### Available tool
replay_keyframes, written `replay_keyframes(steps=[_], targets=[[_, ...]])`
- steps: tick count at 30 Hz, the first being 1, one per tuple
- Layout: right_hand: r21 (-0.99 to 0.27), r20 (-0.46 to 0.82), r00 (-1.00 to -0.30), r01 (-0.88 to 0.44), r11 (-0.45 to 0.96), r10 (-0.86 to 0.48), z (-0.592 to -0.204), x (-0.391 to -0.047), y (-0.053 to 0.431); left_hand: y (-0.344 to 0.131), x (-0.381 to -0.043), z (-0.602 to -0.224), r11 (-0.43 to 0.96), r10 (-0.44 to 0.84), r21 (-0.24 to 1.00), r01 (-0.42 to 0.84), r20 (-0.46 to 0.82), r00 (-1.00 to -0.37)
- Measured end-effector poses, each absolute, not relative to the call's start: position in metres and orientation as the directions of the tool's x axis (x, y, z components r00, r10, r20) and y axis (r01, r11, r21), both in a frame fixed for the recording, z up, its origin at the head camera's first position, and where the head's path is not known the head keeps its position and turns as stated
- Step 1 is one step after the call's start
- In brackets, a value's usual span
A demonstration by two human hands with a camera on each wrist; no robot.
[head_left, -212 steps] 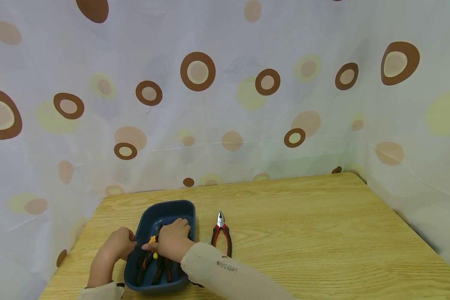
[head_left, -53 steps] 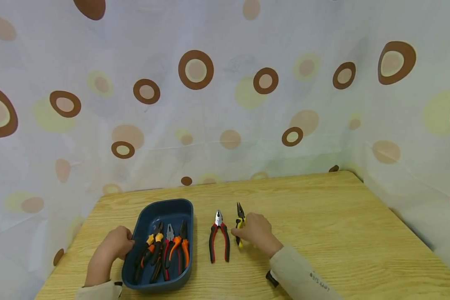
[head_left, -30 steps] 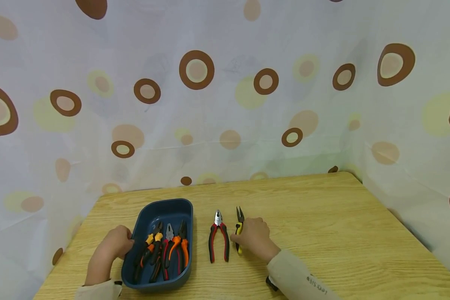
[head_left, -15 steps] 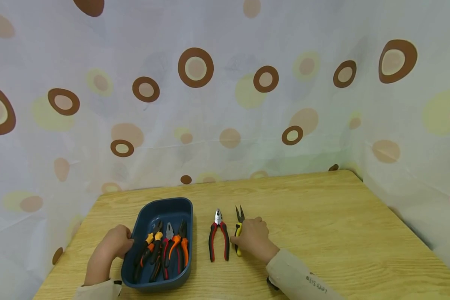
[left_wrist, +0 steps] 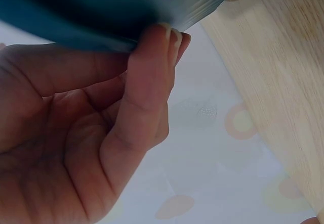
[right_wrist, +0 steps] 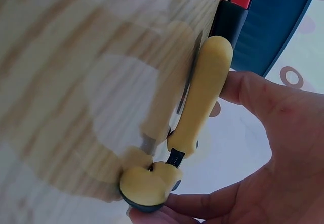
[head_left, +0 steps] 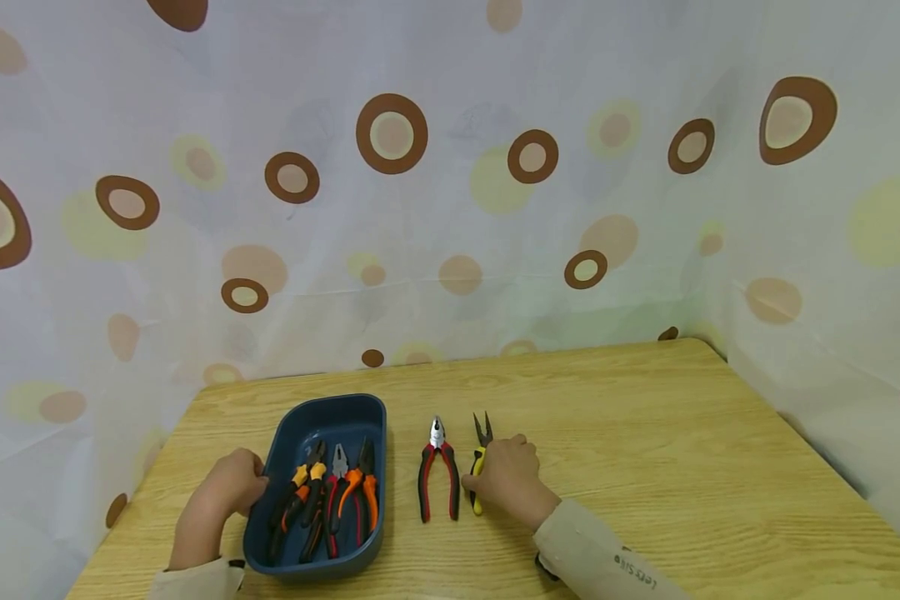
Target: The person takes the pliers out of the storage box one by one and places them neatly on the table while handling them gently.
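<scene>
My left hand (head_left: 232, 483) pinches the left rim of a dark blue bin (head_left: 375, 417); in the left wrist view its thumb and fingers (left_wrist: 147, 87) meet on the wall. In the bin lie several pliers, some with black-and-orange handles, such as the orange-handled pliers (head_left: 370, 500), and combination pliers (head_left: 340, 462) with red-and-black grips. Right of it, red-and-black combination pliers (head_left: 425, 487) rest on the table, handles apart. Beside these, my right hand (head_left: 510, 475) holds yellow-and-black needle-nose pliers (head_left: 477, 458) by the handles, their jaws slightly parted. The right wrist view shows the thumb at one yellow handle (right_wrist: 205, 87).
The wood-grain table (head_left: 630, 467) stretches away to the right of my right hand. A white curtain (head_left: 450, 208) with brown and yellow circles hangs behind and along both sides.
My right hand was inside the bin earlier; it now holds the needle-nose pliers right of the combination pliers. Lately these shifted slightly toward me and their jaws parted more. My left hand stayed at the rim.
</scene>
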State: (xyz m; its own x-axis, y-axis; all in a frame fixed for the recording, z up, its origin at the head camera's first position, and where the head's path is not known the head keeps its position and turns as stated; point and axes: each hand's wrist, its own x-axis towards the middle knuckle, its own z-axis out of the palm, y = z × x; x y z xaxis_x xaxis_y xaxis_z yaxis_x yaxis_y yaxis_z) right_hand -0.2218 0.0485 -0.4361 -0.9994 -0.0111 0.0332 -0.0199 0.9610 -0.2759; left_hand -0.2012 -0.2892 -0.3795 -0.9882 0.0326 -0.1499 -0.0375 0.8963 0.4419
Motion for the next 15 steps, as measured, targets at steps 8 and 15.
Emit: replay_keyframes(steps=[8,15], targets=[[-0.263,0.025,-0.999,-0.026,0.965,-0.020,-0.4358,-0.2201,0.0515,-0.2882,-0.1997,-0.3792,0.898,0.040,0.440,-0.023,-0.134,-0.990],[-0.245,0.009,-1.000,-0.030,0.969,-0.028,-0.4332,-0.2195,0.0515,-0.2880,-0.2008,-0.3790,0.900,0.039,0.436,-0.024,-0.136,-0.990]])
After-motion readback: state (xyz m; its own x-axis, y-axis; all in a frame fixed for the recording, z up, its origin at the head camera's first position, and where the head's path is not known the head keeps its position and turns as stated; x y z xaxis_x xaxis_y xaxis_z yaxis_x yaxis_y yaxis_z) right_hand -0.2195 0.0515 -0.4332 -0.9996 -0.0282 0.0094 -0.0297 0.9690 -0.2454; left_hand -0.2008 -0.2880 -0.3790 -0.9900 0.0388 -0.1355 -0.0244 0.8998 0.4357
